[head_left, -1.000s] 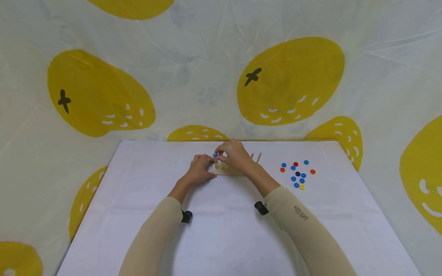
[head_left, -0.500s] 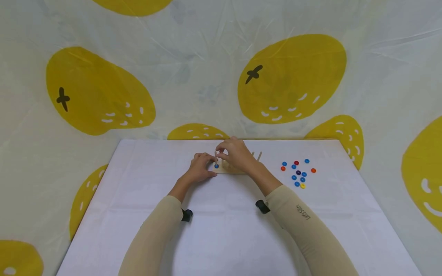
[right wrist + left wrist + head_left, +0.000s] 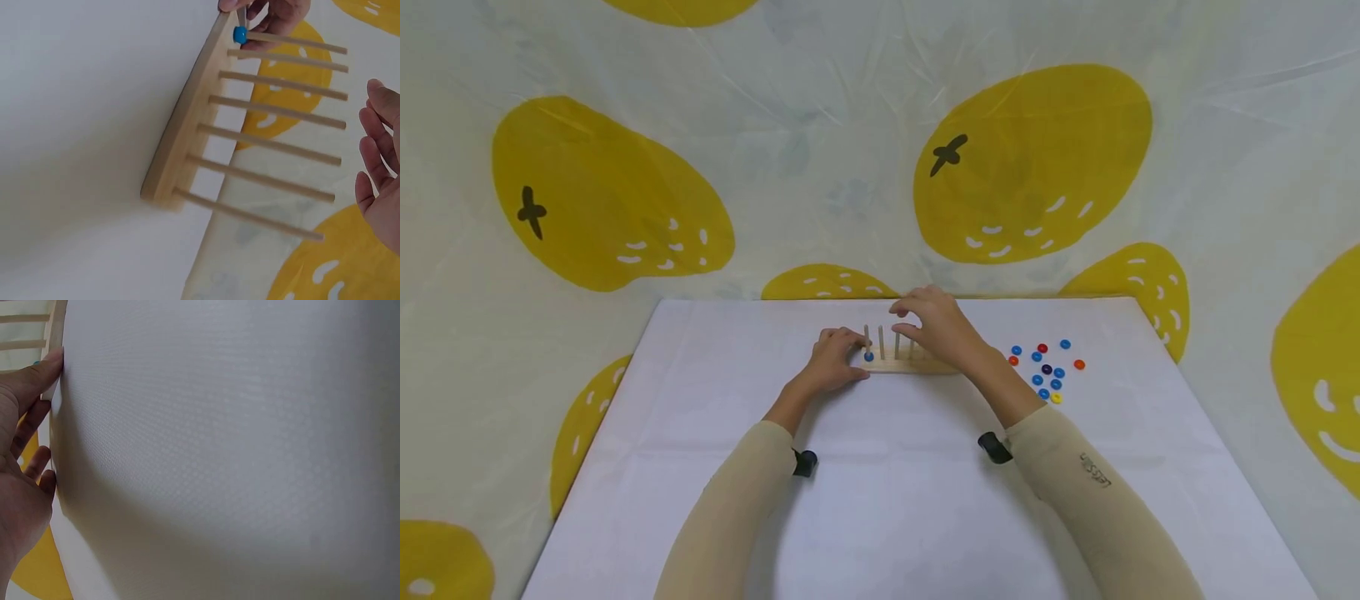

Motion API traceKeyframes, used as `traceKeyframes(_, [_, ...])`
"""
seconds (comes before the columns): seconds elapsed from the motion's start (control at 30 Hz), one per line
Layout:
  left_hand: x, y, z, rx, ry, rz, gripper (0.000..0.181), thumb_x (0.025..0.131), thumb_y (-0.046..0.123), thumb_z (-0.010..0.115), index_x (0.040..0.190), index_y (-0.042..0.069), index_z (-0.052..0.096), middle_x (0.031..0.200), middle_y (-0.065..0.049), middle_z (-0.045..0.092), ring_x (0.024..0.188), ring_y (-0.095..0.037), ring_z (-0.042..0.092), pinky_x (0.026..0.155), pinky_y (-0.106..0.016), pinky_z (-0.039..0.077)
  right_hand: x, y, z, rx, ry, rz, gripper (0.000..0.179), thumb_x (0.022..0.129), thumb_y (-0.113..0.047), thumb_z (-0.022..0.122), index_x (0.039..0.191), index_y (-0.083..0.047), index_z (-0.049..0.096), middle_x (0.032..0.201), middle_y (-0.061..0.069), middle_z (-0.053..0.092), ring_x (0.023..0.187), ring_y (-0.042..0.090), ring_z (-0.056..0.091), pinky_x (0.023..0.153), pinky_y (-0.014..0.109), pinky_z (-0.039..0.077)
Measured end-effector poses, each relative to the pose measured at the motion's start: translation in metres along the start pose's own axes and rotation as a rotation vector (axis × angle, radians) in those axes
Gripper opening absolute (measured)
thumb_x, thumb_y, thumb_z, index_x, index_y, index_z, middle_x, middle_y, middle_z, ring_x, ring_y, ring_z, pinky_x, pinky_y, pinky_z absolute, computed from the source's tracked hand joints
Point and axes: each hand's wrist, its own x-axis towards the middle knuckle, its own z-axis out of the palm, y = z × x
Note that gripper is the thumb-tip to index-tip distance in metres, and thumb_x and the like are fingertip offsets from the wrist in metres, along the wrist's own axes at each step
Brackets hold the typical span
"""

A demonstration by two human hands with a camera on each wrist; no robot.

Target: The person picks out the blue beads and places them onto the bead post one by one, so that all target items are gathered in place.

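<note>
A pale wooden peg board (image 3: 902, 365) stands near the table's far edge, with a row of several upright pegs. One blue ring (image 3: 868, 357) sits at the foot of the leftmost peg; the right wrist view shows this blue ring (image 3: 240, 35) against the base. My left hand (image 3: 833, 364) holds the board's left end, thumb at the front edge and fingers around the end. In the left wrist view, the left hand (image 3: 25, 456) touches the wood. My right hand (image 3: 940, 327) is above the pegs, holding nothing. Its fingers are apart from the pegs in the right wrist view.
Right of the board lie loose rings: several blue, a red ring (image 3: 1042, 348), a dark ring (image 3: 1047, 369), a yellow ring (image 3: 1056, 398) and two orange ones. My right forearm passes close to them. A patterned cloth (image 3: 820, 167) hangs behind the white table (image 3: 880, 500).
The blue ring has dropped from the leftmost peg's top to its base. My right hand has let go and moved right, uncovering more pegs. The left hand stays at the board's end.
</note>
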Motion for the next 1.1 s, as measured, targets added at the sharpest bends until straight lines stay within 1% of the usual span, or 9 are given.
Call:
traceKeyframes(0.3, [0.001,-0.001,0.001,0.002,0.001,-0.006,0.055,0.083,0.027,0.088,0.132,0.015,0.066,0.140,-0.006,0.060,0.142,-0.032,0.037,0.119,-0.054,0.029,-0.031,0.023,-0.028,0.044,0.090,-0.031,0.025,0.087,-0.013,0.083,0.109,-0.006,0.076,0.100,0.008,0.076,0.103,0.030,0.064,0.093,0.046,0.051])
traceKeyframes(0.43, [0.002,-0.002,0.002,-0.001,0.004,0.002,0.056,0.083,0.027,0.089,0.132,0.014,0.066,0.139,-0.006,0.060,0.141,-0.033,0.037,0.118,-0.055,0.030,-0.050,0.035,-0.039,0.053,0.121,-0.018,0.026,0.085,-0.009,0.084,0.110,-0.006,0.076,0.099,0.008,0.076,0.102,0.030,0.064,0.092,0.047,0.051])
traceKeyframes(0.57, [0.003,-0.003,0.002,0.005,0.002,0.006,0.056,0.083,0.028,0.089,0.132,0.015,0.066,0.139,-0.006,0.060,0.141,-0.033,0.037,0.118,-0.055,0.030,-0.068,0.049,-0.048,0.062,0.150,0.022,0.028,0.084,-0.005,0.084,0.110,-0.006,0.075,0.099,0.008,0.075,0.102,0.028,0.064,0.091,0.047,0.053])
traceKeyframes(0.67, [0.003,-0.004,0.003,0.003,-0.001,0.004,0.055,0.083,0.028,0.089,0.132,0.016,0.066,0.139,-0.005,0.060,0.142,-0.032,0.037,0.119,-0.055,0.029,-0.082,0.057,-0.055,0.058,0.137,0.067,0.027,0.085,-0.005,0.083,0.110,-0.006,0.075,0.102,0.009,0.075,0.103,0.029,0.064,0.091,0.049,0.053])
traceKeyframes(0.83, [0.002,-0.003,0.002,-0.005,-0.004,0.013,0.055,0.083,0.027,0.088,0.132,0.015,0.066,0.139,-0.006,0.060,0.142,-0.033,0.037,0.118,-0.056,0.029,-0.110,0.072,-0.063,0.010,0.055,0.176,0.026,0.088,-0.011,0.081,0.113,-0.008,0.075,0.109,0.008,0.075,0.107,0.028,0.061,0.092,0.052,0.053])
traceKeyframes(0.93, [0.002,-0.002,0.002,0.003,-0.006,0.015,0.055,0.083,0.028,0.088,0.132,0.015,0.066,0.139,-0.006,0.060,0.141,-0.033,0.037,0.118,-0.056,0.030,-0.128,0.084,-0.062,-0.002,0.037,0.230,0.025,0.089,-0.011,0.081,0.114,-0.009,0.075,0.109,0.008,0.075,0.105,0.027,0.060,0.085,0.048,0.054])
traceKeyframes(1.0, [0.002,-0.001,0.002,0.007,-0.004,0.009,0.055,0.083,0.028,0.088,0.132,0.016,0.066,0.139,-0.005,0.060,0.141,-0.033,0.037,0.118,-0.055,0.030,-0.138,0.092,-0.061,-0.001,0.040,0.248,0.025,0.089,-0.011,0.081,0.113,-0.009,0.075,0.107,0.008,0.074,0.102,0.028,0.060,0.080,0.045,0.054])
traceKeyframes(1.07, [0.002,-0.001,0.002,0.007,0.001,0.011,0.055,0.083,0.028,0.089,0.131,0.016,0.066,0.138,-0.005,0.061,0.141,-0.033,0.038,0.118,-0.055,0.030,-0.148,0.099,-0.059,-0.005,0.038,0.269,0.025,0.088,-0.010,0.082,0.112,-0.009,0.075,0.106,0.007,0.075,0.100,0.026,0.060,0.077,0.043,0.053])
traceKeyframes(1.1, [0.001,-0.001,0.002,0.007,0.002,0.013,0.055,0.083,0.028,0.089,0.131,0.016,0.066,0.138,-0.005,0.061,0.141,-0.033,0.038,0.118,-0.055,0.031,-0.153,0.101,-0.058,-0.009,0.032,0.275,0.025,0.088,-0.010,0.082,0.112,-0.009,0.075,0.105,0.007,0.075,0.100,0.026,0.060,0.078,0.043,0.052])
